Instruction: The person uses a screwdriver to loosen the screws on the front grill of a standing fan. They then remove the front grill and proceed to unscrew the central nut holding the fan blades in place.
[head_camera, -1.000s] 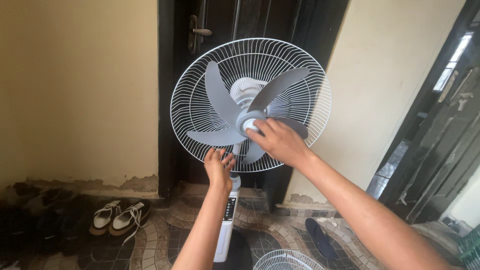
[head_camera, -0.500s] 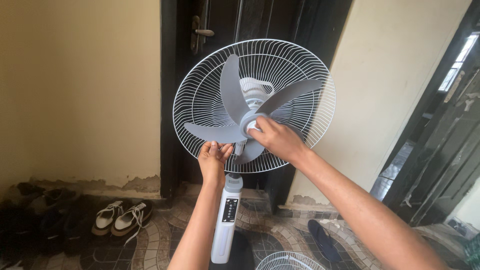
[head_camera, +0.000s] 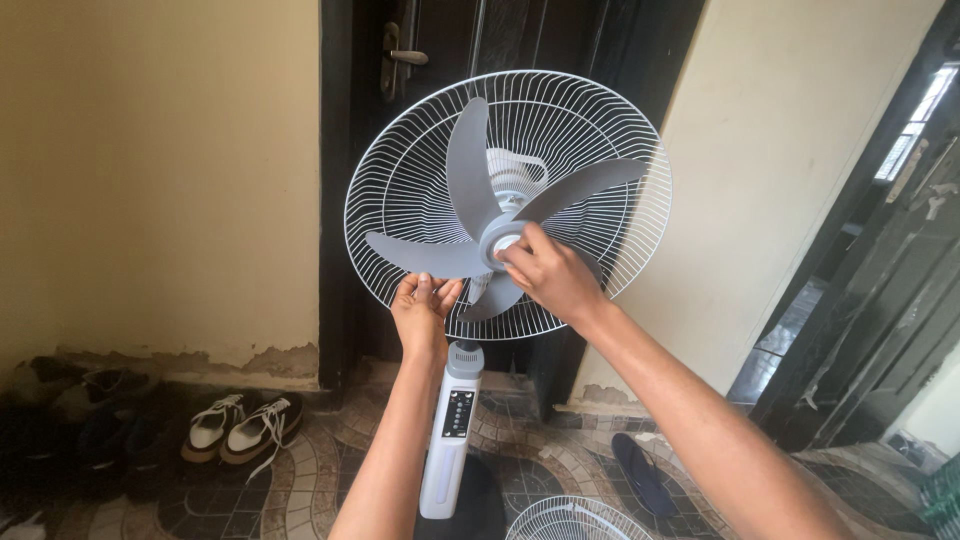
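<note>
A white pedestal fan stands before a dark door, its rear grille bare of any front cover. The right hand sits at the centre of that grille, fingers closed around the grey hub from which the blades spread. The left hand is at the grille's lower edge, just above the stem, fingers curled onto the wires beneath the lowest blade. A second grille lies on the tiled floor right of the stem. Shoes rest left of the fan, a sandal to its right.
</note>
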